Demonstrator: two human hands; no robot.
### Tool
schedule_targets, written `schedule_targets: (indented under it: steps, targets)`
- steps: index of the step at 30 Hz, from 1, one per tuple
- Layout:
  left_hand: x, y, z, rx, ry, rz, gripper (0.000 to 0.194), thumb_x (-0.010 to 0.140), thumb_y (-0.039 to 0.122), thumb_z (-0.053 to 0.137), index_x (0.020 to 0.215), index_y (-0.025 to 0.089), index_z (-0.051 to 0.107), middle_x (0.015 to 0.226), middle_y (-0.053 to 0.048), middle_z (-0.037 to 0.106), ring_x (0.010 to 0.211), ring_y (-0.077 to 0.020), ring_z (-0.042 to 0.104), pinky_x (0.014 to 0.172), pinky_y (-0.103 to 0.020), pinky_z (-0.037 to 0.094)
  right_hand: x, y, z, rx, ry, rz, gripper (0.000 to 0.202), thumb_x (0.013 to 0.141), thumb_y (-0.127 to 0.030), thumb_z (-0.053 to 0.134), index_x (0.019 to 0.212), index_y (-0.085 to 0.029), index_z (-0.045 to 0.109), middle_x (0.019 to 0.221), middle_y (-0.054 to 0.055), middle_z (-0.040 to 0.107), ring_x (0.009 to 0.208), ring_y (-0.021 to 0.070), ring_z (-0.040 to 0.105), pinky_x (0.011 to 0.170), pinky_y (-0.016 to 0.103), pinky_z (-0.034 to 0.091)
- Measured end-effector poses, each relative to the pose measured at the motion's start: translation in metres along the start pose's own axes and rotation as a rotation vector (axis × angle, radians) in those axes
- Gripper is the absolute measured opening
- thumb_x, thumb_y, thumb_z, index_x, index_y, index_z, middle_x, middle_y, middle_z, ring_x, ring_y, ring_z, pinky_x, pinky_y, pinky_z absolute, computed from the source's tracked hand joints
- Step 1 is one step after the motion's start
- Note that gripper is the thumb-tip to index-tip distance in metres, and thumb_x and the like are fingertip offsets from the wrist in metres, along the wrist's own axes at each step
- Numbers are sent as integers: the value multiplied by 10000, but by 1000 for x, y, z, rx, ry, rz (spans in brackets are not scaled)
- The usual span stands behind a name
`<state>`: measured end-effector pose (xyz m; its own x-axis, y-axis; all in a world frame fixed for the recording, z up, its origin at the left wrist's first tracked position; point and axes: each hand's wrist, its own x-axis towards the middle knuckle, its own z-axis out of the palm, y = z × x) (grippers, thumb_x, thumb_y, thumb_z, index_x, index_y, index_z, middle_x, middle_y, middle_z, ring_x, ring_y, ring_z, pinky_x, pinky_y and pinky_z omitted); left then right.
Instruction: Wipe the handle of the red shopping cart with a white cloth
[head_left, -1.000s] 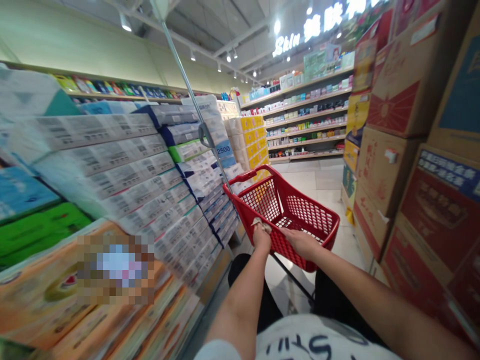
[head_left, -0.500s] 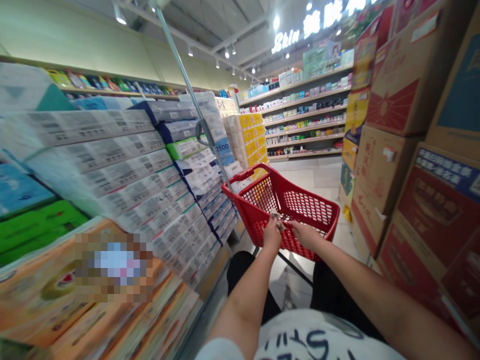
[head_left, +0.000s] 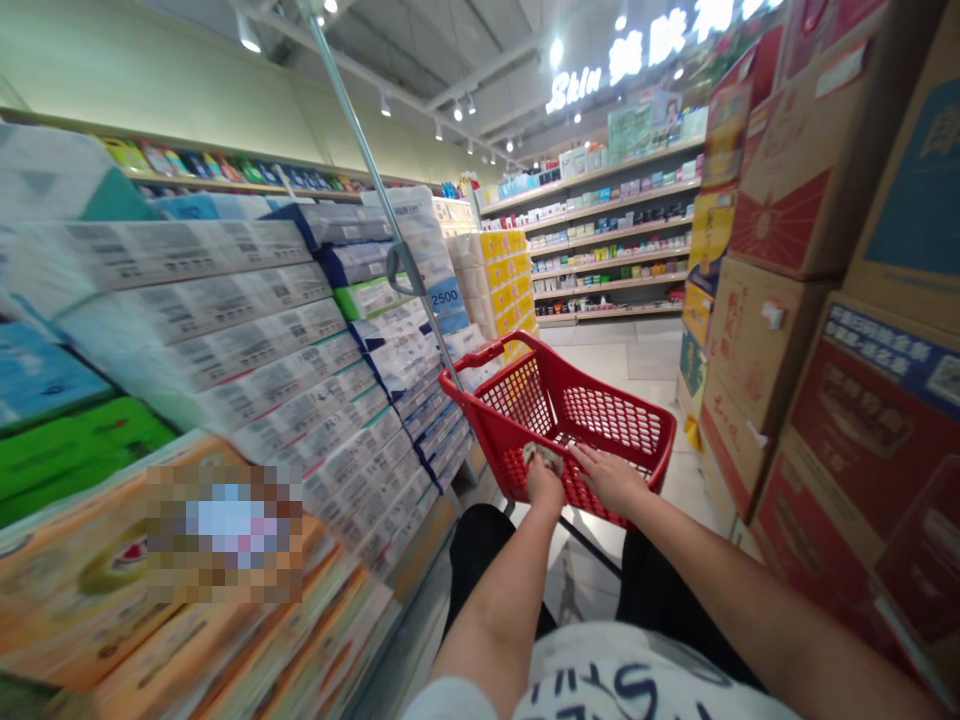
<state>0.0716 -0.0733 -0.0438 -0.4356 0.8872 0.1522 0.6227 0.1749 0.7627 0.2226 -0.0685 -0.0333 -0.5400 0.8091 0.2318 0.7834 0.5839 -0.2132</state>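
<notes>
A red plastic shopping cart [head_left: 615, 420] with perforated sides stands in front of me, a metal pole [head_left: 360, 140] rising from its left end. My left hand [head_left: 545, 482] is closed on a crumpled, greyish-beige cloth [head_left: 541, 458] at the near rim of the basket. Just to the right, my right hand [head_left: 611, 482] rests at the same rim, fingers stretched out and nothing seen in it. The part of the basket behind my hands is hidden.
Stacked tissue packs [head_left: 262, 320] line the left side, with orange packs [head_left: 112, 560] near me. Cardboard boxes [head_left: 780, 350] are piled on the right. Stocked shelves [head_left: 615, 230] stand at the back beyond the tiled floor [head_left: 637, 355].
My left hand has moved slightly down with the cloth against the rim. My right hand has spread and flattened its fingers at the rim.
</notes>
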Motion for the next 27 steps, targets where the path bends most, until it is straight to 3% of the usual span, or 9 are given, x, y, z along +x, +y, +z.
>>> schedule_targets:
  steps: [4, 9, 15, 21, 27]
  targets:
    - [2, 3, -1, -55, 60, 129, 567, 835, 8, 411, 1388, 130, 439, 1471, -131, 393, 1330, -184, 411, 1091, -271, 330, 1, -2, -2, 15, -20, 10, 534, 954, -293, 313, 1483, -225, 294, 1469, 99, 410, 1230, 268, 509, 982, 399, 408]
    - [1, -2, 3, -113, -41, -104, 351, 823, 71, 523, 1152, 121, 632, 1122, -151, 673, 1083, -240, 620, 984, -294, 426, 2, 0, 1, 13, -3, 24, 550, 935, -264, 324, 1484, -249, 290, 1461, 82, 425, 1172, 255, 550, 937, 376, 430]
    - [2, -1, 10, -188, -10, -171, 266, 827, 93, 518, 1047, 155, 654, 1082, -118, 686, 1068, -237, 616, 969, -310, 432, 2, 0, 3, 31, -17, -3, 670, 844, -199, 415, 1495, -230, 259, 1462, 90, 421, 1175, 267, 540, 933, 385, 429]
    - [-4, -1, 19, -307, -49, -271, 135, 844, 144, 526, 870, 144, 658, 816, -88, 709, 746, -187, 667, 707, -264, 522, 2, -3, 0, 41, -28, -3, 733, 792, -208, 456, 1497, -204, 254, 1480, 99, 392, 1246, 276, 478, 998, 395, 386]
    - [2, -8, 25, -366, -15, -274, 129, 854, 181, 533, 877, 126, 648, 897, -109, 703, 792, -188, 667, 690, -258, 520, 4, -3, 6, 47, -15, -37, 715, 801, -215, 446, 1492, -173, 266, 1525, 106, 305, 1310, 265, 409, 1041, 401, 348]
